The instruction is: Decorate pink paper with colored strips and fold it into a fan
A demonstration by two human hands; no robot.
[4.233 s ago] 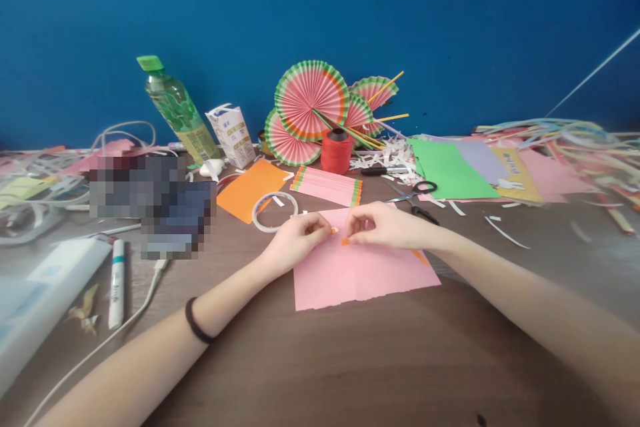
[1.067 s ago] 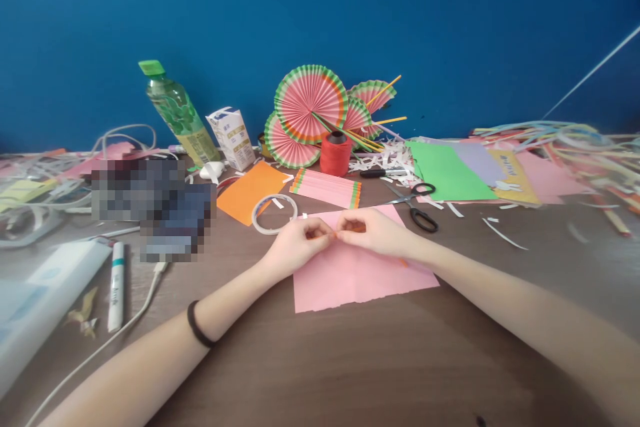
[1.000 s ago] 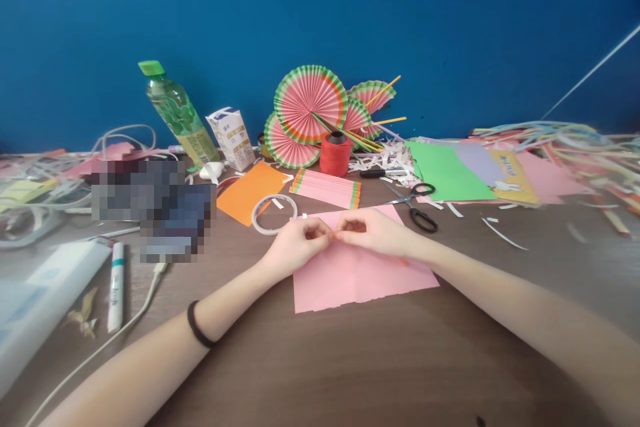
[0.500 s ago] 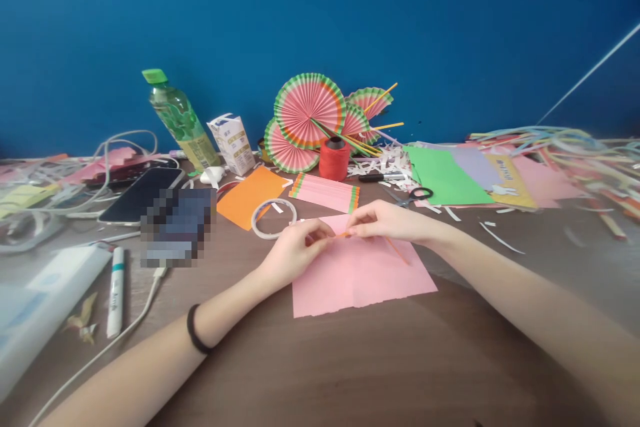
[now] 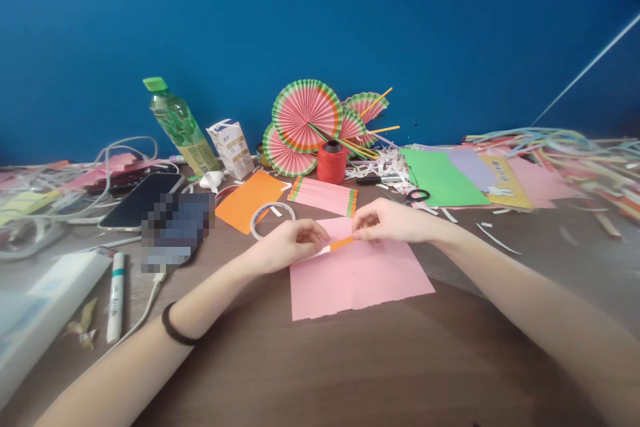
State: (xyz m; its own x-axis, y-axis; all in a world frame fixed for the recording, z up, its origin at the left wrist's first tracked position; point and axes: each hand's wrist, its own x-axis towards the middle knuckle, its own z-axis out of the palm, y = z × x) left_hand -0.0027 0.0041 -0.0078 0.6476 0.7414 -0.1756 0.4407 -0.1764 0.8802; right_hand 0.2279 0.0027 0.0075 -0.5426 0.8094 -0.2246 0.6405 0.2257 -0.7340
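My left hand [image 5: 287, 245] and my right hand [image 5: 385, 221] meet over the far edge of a pink paper sheet [image 5: 357, 277] on the brown table. Between their pinched fingertips runs a thin orange paper strip [image 5: 341, 243], with a white end showing by my left thumb. My left wrist wears a black band [image 5: 175, 332]. A ring of tape [image 5: 273, 217] lies just beyond my left hand. A pleated pink sheet with green and orange edges [image 5: 325, 195] lies behind the hands.
Scissors [image 5: 417, 197], a red thread spool [image 5: 331, 161], paper fans [image 5: 306, 115], an orange sheet [image 5: 250, 199], a green sheet [image 5: 440, 177] and paper strips [image 5: 560, 147] fill the back. On the left are a green bottle [image 5: 180, 127], small carton [image 5: 231, 147], phone [image 5: 140, 199], cables and a marker [image 5: 116, 297].
My hands have drawn apart a little, and more of the orange strip shows between them, now with a white end. The view has tilted slightly, and the phone has become visible.
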